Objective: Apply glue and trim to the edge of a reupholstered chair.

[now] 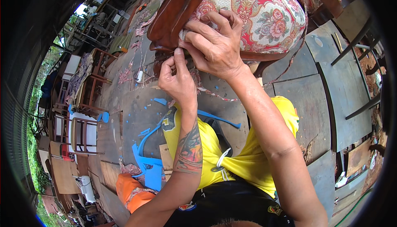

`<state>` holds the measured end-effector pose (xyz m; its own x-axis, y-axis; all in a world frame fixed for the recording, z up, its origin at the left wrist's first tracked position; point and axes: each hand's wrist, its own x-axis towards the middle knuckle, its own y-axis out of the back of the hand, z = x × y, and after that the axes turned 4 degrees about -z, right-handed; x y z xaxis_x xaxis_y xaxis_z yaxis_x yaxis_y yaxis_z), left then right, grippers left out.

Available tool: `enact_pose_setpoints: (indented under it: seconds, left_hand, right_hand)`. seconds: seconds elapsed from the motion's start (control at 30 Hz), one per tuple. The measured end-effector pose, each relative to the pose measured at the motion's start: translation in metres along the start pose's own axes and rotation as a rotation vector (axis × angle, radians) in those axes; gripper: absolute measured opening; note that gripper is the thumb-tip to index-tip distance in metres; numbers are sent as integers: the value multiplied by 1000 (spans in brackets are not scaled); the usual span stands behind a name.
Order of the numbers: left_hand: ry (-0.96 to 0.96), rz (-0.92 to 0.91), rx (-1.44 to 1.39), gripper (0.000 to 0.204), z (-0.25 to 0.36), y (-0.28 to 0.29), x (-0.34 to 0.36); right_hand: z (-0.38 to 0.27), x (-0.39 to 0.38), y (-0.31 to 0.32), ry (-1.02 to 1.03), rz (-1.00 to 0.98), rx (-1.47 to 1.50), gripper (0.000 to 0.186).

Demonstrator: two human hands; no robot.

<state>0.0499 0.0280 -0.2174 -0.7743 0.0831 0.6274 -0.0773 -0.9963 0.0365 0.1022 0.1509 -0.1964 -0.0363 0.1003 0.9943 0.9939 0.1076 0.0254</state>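
Observation:
A chair with a dark carved wooden frame (173, 14) and a padded seat in red and cream floral upholstery fabric (264, 14) stands in front of me. At the seat's near left corner, my right hand (217, 45) has its fingers curled and pressed on the fabric edge beside the wooden arm post. Just below it, my left hand (178, 78) is closed in a pinch, thumb against the forefinger, at the joint of post and seat rail. Whatever lies between those fingertips is too small to make out.
Blue foam offcuts (153, 173) and an orange cloth or bag (132, 192) lie at my left. Wooden chair frames (84, 136) stand farther left. Twisted fabric strips (217, 96) trail over the board floor (297, 90). Dark metal legs (364, 105) jut in from the right.

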Motion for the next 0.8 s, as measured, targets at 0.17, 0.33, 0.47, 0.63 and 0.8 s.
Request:
enact_pose_setpoints:
  seconds: [0.17, 0.33, 0.47, 0.63, 0.8]
  left_hand:
    - [-22, 7, -14, 29, 0, -2, 1]
    - [-47, -3, 49, 28, 5, 1, 0]
    - [-10, -56, 75, 28, 6, 9, 2]
    - [-89, 2, 108, 27, -3, 5, 5]
    - [-75, 44, 177, 27, -10, 2, -1]
  right_hand:
    - [1, -1, -1, 4, -2, -1, 25]
    - [0, -1, 0, -3, -18, -13, 26]
    - [-2, 1, 1, 20, -38, -19, 26]
    - [-2, 4, -1, 68, -22, -55, 26]
    - [0, 4, 1, 105, -43, -44, 24]
